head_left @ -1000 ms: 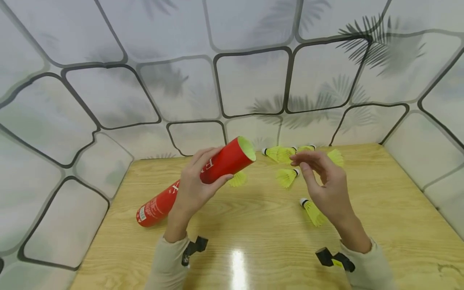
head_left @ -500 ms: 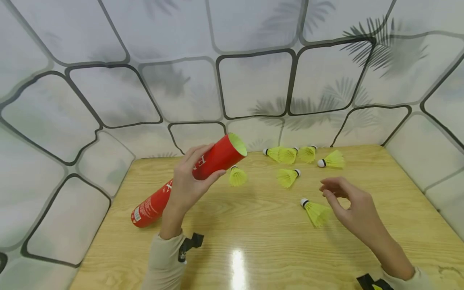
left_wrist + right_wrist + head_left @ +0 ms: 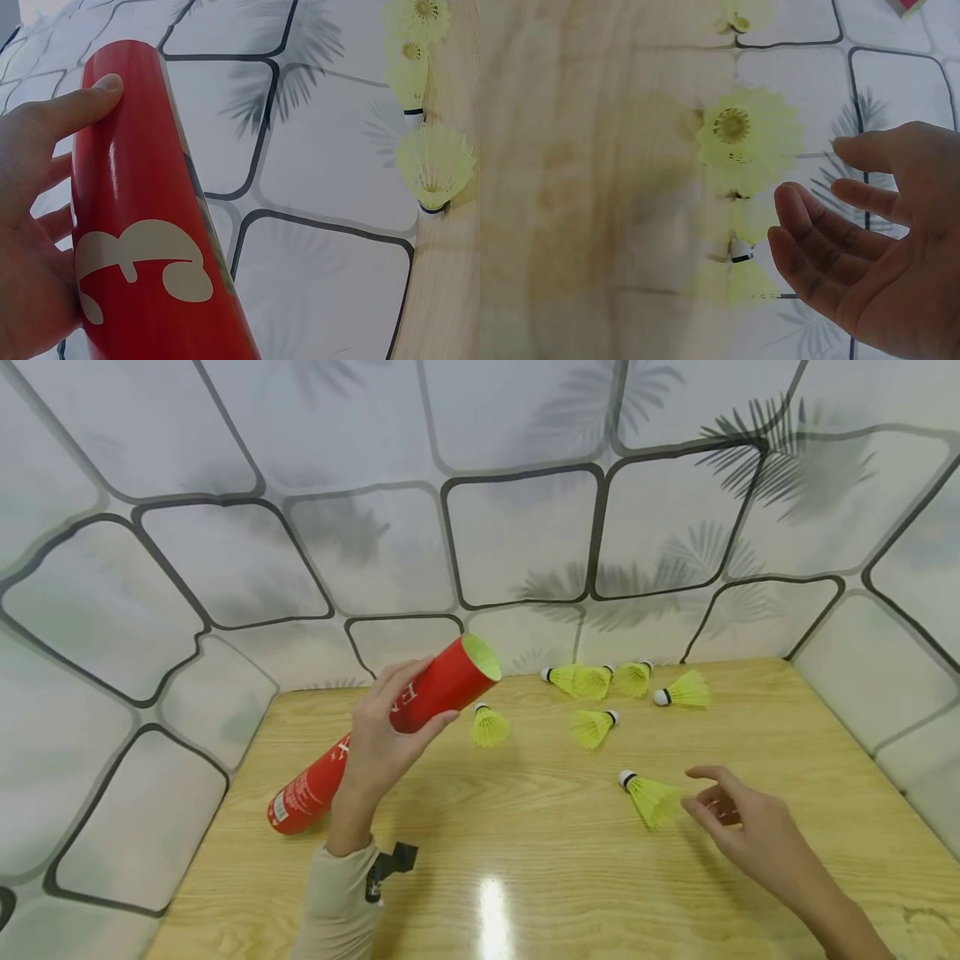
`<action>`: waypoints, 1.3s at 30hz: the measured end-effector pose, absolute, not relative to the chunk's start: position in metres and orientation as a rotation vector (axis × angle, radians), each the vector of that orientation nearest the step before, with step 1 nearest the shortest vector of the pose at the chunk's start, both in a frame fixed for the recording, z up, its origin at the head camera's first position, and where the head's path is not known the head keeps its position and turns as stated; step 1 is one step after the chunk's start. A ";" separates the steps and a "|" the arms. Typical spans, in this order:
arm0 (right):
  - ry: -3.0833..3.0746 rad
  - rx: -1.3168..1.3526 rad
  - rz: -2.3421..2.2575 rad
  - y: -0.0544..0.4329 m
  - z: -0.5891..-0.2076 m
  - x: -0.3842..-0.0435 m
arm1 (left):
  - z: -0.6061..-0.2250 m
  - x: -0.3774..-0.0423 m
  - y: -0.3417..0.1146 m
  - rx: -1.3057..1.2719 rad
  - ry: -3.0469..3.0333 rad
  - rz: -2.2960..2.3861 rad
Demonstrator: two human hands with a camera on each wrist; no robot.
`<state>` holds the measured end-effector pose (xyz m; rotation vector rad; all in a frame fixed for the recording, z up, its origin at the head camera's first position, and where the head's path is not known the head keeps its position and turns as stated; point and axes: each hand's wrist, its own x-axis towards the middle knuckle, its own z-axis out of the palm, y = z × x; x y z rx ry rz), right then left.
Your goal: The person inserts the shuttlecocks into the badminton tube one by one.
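Observation:
My left hand (image 3: 382, 735) grips a long red shuttlecock tube (image 3: 442, 689) round its upper part. The tube tilts, its open pale-green end up to the right and its lower end down at the left by the table. In the left wrist view the thumb lies along the red tube (image 3: 142, 172). My right hand (image 3: 757, 827) is empty, its fingers loosely bent, just right of a yellow shuttlecock (image 3: 651, 800). That shuttlecock lies on its side, cork pointing up-left. In the right wrist view the fingers of the hand (image 3: 862, 240) stand apart from the shuttlecocks; the picture is blurred.
More yellow shuttlecocks lie on the wooden table (image 3: 555, 877): one (image 3: 491, 727) beside the tube's mouth, one (image 3: 594, 728) in the middle, one (image 3: 684, 690) at the back right, and a row (image 3: 592, 681) along the patterned wall (image 3: 525, 535).
My right hand has moved right and down from near the back shuttlecocks to beside the nearest one. My left hand and the tube have shifted slightly left.

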<state>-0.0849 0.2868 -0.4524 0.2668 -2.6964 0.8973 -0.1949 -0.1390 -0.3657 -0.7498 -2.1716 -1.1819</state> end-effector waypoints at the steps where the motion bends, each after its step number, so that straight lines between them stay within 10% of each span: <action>1: -2.707 0.262 0.913 0.286 -0.455 -0.085 | -0.366 -0.195 -0.140 -0.746 -2.166 -1.178; 39: -2.467 0.131 1.111 0.273 -0.467 -0.121 | -0.364 -0.196 -0.145 -0.722 -2.094 -1.142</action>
